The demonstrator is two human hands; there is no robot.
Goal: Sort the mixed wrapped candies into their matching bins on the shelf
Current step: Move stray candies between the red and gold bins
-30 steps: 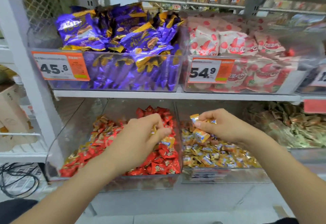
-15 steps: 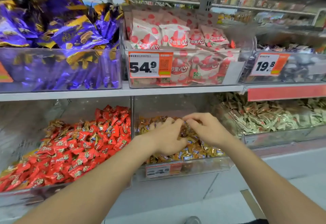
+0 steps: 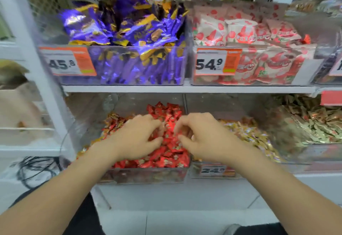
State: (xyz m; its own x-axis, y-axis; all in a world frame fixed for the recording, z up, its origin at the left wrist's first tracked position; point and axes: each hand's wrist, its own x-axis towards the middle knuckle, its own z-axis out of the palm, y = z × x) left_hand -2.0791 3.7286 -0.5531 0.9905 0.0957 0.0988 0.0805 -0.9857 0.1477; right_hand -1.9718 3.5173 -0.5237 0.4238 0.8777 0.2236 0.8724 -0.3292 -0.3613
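Both of my hands are over the clear bin (image 3: 148, 176) of red wrapped candies (image 3: 166, 111) on the lower shelf. My left hand (image 3: 137, 138) and my right hand (image 3: 201, 138) sit side by side, fingers curled down into the red pile, thumbs facing each other. Motion blur hides whether either hand holds a candy. Some gold-wrapped candies (image 3: 112, 121) lie mixed in at the left side of the red bin. Just to the right stands the bin of gold and yellow candies (image 3: 249, 134) with a 24.9 price tag (image 3: 212, 170).
A third bin of green-gold candies (image 3: 314, 123) is at the lower right. The upper shelf (image 3: 185, 88) carries purple bags (image 3: 120, 27) and strawberry-print bags (image 3: 240, 31). A white shelf post (image 3: 37, 68) and black cables (image 3: 35, 168) are at the left.
Both hands have moved left from the gold candy bin to the red candy bin. The view has swung back left, so the purple bags are centred again.
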